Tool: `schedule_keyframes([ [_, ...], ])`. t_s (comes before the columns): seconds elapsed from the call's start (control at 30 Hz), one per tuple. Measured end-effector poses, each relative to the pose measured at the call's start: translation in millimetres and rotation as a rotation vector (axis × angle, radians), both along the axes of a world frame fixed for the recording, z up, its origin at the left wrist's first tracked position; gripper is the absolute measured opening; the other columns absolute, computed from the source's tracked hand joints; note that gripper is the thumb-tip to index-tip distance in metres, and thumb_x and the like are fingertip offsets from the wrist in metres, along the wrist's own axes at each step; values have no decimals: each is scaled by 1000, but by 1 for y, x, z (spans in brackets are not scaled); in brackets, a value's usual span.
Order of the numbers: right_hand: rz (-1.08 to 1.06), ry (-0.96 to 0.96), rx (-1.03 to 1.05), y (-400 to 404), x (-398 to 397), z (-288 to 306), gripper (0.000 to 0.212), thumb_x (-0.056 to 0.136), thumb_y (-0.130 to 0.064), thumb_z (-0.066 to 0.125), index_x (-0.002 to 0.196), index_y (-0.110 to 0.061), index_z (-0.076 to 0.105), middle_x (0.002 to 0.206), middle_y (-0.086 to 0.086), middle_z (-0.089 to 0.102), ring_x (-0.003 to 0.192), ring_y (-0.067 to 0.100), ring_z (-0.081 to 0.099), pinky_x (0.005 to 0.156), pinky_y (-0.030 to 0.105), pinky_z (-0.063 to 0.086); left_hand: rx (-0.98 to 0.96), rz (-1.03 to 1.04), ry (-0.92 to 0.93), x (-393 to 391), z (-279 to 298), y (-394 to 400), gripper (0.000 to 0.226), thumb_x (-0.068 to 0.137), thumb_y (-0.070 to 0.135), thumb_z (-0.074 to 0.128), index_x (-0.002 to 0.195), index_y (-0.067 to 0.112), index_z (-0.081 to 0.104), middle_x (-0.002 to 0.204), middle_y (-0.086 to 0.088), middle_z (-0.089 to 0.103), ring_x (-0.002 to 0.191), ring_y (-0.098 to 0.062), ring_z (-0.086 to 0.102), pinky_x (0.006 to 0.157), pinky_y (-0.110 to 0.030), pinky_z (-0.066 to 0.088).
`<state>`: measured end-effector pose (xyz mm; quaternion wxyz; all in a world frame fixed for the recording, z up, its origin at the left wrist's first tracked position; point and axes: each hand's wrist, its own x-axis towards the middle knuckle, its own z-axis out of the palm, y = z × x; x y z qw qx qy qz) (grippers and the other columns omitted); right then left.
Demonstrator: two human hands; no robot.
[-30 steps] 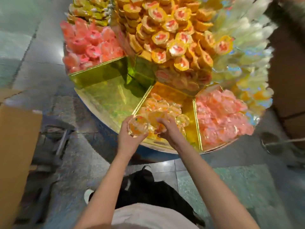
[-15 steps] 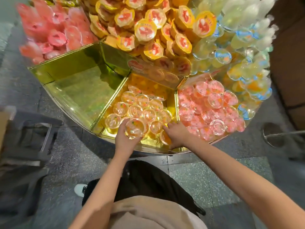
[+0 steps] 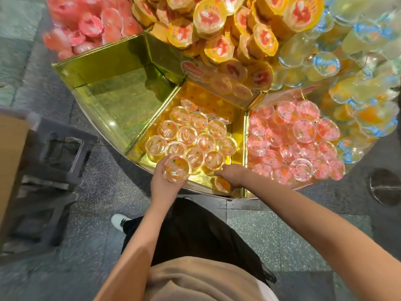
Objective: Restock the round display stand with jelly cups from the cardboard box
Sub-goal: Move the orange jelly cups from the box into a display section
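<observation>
Left hand (image 3: 166, 184): I hold one jelly cup (image 3: 177, 168) from below, fingers curled round its base, over the stand's (image 3: 196, 189) front rim.
Right hand (image 3: 233, 175): fingers curled down on an orange cup (image 3: 222, 184) lying at the middle bin's front right corner.
Handling: light, stiff, slick plastic, I judge; grip the sidewalls, spare the foil lid.
Count: about fourteen cups in the middle bin (image 3: 237, 135); left bin (image 3: 121, 98) holds none.
Box (image 3: 10, 157): at the stand's left.

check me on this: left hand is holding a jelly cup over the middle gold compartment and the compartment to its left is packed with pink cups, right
Not quite. In the head view the left hand does hold a jelly cup at the middle compartment, but the compartment to its left holds no cups; the pink cups fill the one on its right.
</observation>
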<state>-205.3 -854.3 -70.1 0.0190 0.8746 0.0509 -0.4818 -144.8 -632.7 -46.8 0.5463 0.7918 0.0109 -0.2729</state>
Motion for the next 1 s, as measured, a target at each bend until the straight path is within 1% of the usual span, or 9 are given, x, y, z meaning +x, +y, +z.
schedule_keyframes([
  [0.17,-108,-24,26,-7,-3,-3,79,82,-16,74,148,-25,32,128,13,57,118,30,54,88,36,46,20,-12,-9,-4,-5,5,78,69,10,85,135,25,46,133,10,47,126,-8,40,106,-32,38],
  [0.27,-240,-173,57,-5,0,3,50,90,-23,65,138,-24,50,128,9,60,117,27,57,93,39,50,10,-57,-33,-5,-6,5,77,69,11,86,131,31,46,129,12,47,125,-8,41,106,-34,41],
  [0.37,-797,-415,434,8,11,23,37,92,-37,62,124,-18,61,110,9,69,97,23,67,85,40,54,3,-114,-53,-5,-6,-3,78,68,14,87,134,27,48,135,8,51,125,-7,44,101,-28,41],
  [0.43,-1169,-255,767,21,20,41,45,87,-32,69,126,-15,57,104,13,69,88,24,70,78,36,58,-13,-131,-35,-7,-6,-11,79,67,18,87,136,27,48,137,7,51,125,-7,46,98,-24,41],
  [0.5,-1261,-147,864,30,25,50,48,84,-20,73,126,-8,54,97,16,66,77,25,68,70,31,59,-33,-151,-22,-7,-8,-17,80,66,22,88,135,32,49,138,7,51,127,-10,47,102,-31,45],
  [0.63,-1255,-194,744,23,31,53,45,83,-5,72,125,0,55,76,9,60,61,18,61,62,26,58,-37,-325,-45,0,-12,-18,89,68,17,87,138,41,38,145,6,41,135,-12,37,109,-36,37],
  [0.77,-1207,-250,471,17,31,43,51,82,-10,74,128,-2,54,91,11,67,55,16,62,50,23,54,147,-421,-37,7,-19,-20,82,79,28,78,148,24,33,147,-1,40,139,-20,29,116,-41,26],
  [0.9,-1136,-207,286,21,11,12,54,81,-16,76,130,-5,55,118,17,66,89,24,69,76,33,54,334,-520,-84,11,-21,-23,48,92,31,62,136,15,50,129,-4,59,129,-26,42,119,-43,13],
  [1.0,-1203,-219,226,26,4,-6,57,82,-27,76,129,-4,52,123,14,61,105,27,61,80,34,46,433,-576,-43,12,-25,-31,46,92,39,60,132,16,56,121,-3,65,117,-24,56,106,-39,37],
])
